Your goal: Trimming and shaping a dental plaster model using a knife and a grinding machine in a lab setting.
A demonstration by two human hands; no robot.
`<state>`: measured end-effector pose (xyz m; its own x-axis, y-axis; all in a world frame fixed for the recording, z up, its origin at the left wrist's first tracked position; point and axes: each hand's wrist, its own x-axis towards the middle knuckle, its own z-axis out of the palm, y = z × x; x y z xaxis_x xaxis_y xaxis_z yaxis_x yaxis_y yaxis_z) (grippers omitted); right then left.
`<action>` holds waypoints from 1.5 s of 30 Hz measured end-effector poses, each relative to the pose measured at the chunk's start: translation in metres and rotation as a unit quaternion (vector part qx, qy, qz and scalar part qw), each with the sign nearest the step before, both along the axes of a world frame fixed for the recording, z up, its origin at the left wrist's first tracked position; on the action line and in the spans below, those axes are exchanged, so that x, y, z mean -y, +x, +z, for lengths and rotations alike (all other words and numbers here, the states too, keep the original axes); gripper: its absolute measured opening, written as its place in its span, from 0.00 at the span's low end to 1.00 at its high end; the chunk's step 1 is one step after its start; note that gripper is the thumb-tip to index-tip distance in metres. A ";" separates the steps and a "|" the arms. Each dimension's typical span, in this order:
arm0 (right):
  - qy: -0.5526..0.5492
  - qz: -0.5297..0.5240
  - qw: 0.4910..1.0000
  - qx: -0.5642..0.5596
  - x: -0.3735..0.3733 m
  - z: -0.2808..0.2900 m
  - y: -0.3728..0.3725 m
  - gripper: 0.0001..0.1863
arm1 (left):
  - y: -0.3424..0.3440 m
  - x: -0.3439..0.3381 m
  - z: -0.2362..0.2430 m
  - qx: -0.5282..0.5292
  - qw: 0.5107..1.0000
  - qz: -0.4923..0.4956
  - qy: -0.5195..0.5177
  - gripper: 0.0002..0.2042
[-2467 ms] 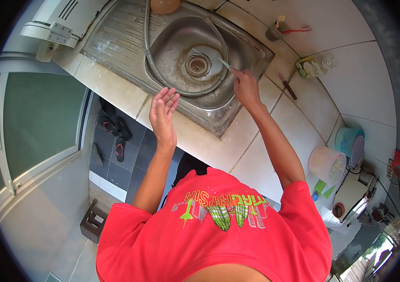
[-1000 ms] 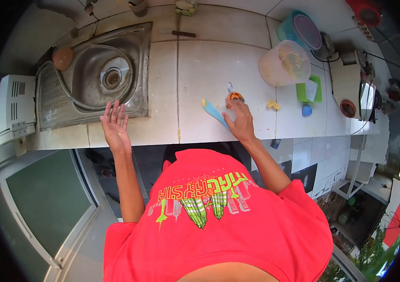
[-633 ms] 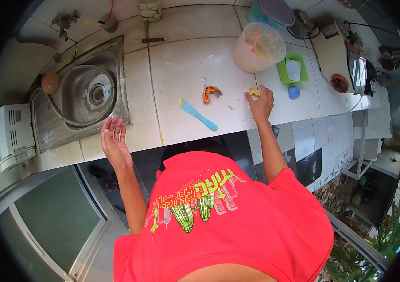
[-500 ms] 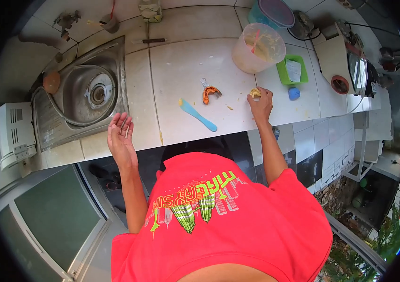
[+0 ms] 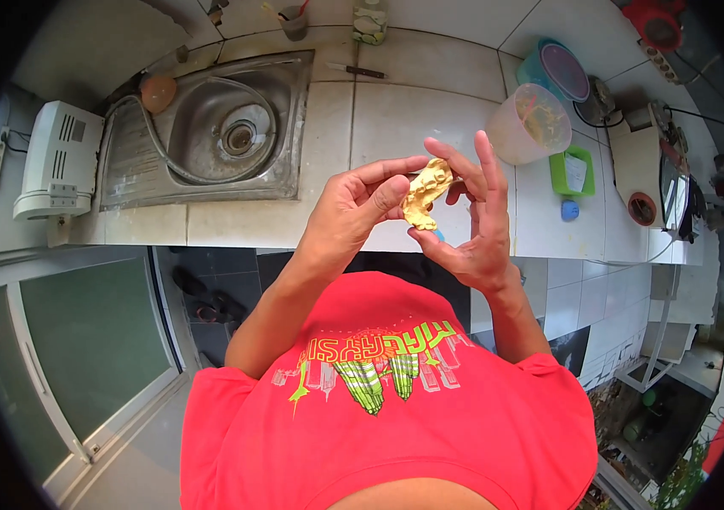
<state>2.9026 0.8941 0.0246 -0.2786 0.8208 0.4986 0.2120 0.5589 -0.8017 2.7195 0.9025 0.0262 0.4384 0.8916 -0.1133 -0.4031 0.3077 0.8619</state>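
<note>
A yellow, horseshoe-shaped dental cast (image 5: 426,191), its surface lumpy, is held up between my two hands over the counter's front edge. My left hand (image 5: 346,208) pinches its left side between thumb and fingers. On the other side, my right hand (image 5: 485,238) steadies it, thumb at the lower end and fingers around the upper right, some of them raised. A bit of the blue spatula (image 5: 439,235) peeks out below the cast. The orange dental impression is hidden behind my hands.
To the left is a steel sink (image 5: 183,144) with a hose lying in it. A knife (image 5: 359,71) lies toward the wall. At the right stand a cloudy plastic tub (image 5: 519,127), a green basket (image 5: 559,174) and a small blue object (image 5: 570,210).
My right hand has lifted the yellow cast off the counter and brought it to the middle. My left hand has come over from near the sink and taken hold of it. The view has shifted left.
</note>
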 end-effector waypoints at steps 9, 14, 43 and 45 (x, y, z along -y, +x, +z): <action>0.049 0.115 0.992 -0.015 0.034 0.017 -0.112 0.56 | -0.110 0.076 0.022 0.016 0.993 0.116 0.012 0.20; 0.012 0.195 0.979 -0.064 0.052 0.009 -0.185 0.56 | -0.171 0.122 0.026 0.016 0.972 0.231 0.027 0.20; -0.084 0.217 0.957 0.175 -0.060 -0.222 -0.637 0.09 | -0.581 0.106 -0.120 -0.219 0.822 0.517 -0.090 0.26; -0.104 0.209 0.950 0.206 -0.076 -0.225 -0.643 0.10 | -0.612 0.097 -0.116 -0.222 0.827 0.511 -0.077 0.23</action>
